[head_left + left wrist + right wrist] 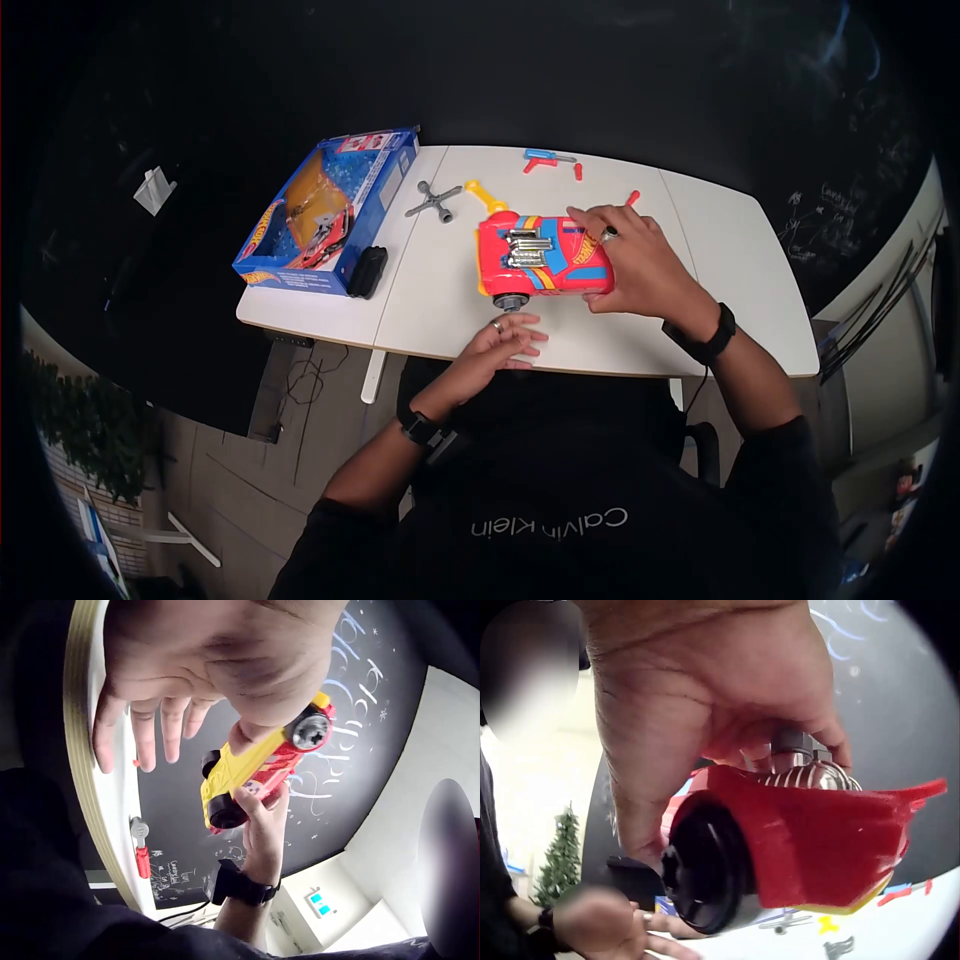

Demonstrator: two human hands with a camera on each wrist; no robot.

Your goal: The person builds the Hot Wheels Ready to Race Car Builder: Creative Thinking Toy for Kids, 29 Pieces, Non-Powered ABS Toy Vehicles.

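A red toy car point(560, 258) with blue and yellow stripes and a chrome engine is held above the white table by my right hand point(640, 262). That hand grips one end of it, fingers over the far side and thumb on the near side. The yellow underside and black wheels show in the left wrist view, with a grey hub point(311, 733) at the other end. My left hand point(492, 350) lies palm up near the table's front edge, fingers spread and holding nothing. It is just below the car's grey-hubbed wheel point(511, 301).
On the white table point(440, 310) lie a grey cross wrench point(434, 202), a yellow wrench point(485, 196), a blue and red toy drill point(545, 160) and small red pieces point(578, 171). At the left stands a blue toy box point(330, 215), with a black case point(368, 272) beside it.
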